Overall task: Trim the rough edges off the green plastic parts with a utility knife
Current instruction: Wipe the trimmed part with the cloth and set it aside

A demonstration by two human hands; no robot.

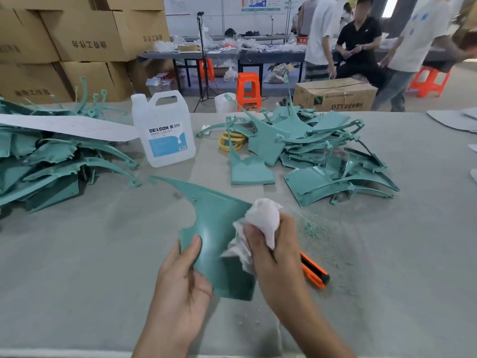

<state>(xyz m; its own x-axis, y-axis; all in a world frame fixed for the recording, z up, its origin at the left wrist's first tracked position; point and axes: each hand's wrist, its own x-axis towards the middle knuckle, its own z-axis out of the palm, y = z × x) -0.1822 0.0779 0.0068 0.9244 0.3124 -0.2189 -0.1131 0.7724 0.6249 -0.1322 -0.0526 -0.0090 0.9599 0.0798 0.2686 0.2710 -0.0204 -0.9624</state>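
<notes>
**A:** In the head view, why is the utility knife [313, 271] lying on the tabletop [77, 267] and not in your hand?

**B:** Because my right grip [273, 254] is full. It is closed round a bunched white cloth [263, 220], and the cloth is pressed against the green plastic part [216, 228]. I judge this to be a wipe-down between cuts. The knife rests just to the right of that hand, towards the near edge, where it is easy to reach.

**A:** And the left?

**B:** My left grip [180, 275] pinches the part's near left edge. The thumb lies flat on the upper face, and the fingers underneath are out of sight. It holds the part tilted up over the near middle of the tabletop, so the broad face meets the cloth.

**A:** Where's the rest of the work?

**B:** One heap of green parts [322, 156] sits towards the far edge on the right. Another heap [51, 164] lies along the left edge. I cannot tell which of them is trimmed. Green shavings [312, 228] are scattered just beyond the knife.

**A:** And the jug?

**B:** The DEXCON jug [164, 130] stands upright between the heaps, near the far edge. I guess it wets the cloth, but nothing here shows that.
</notes>
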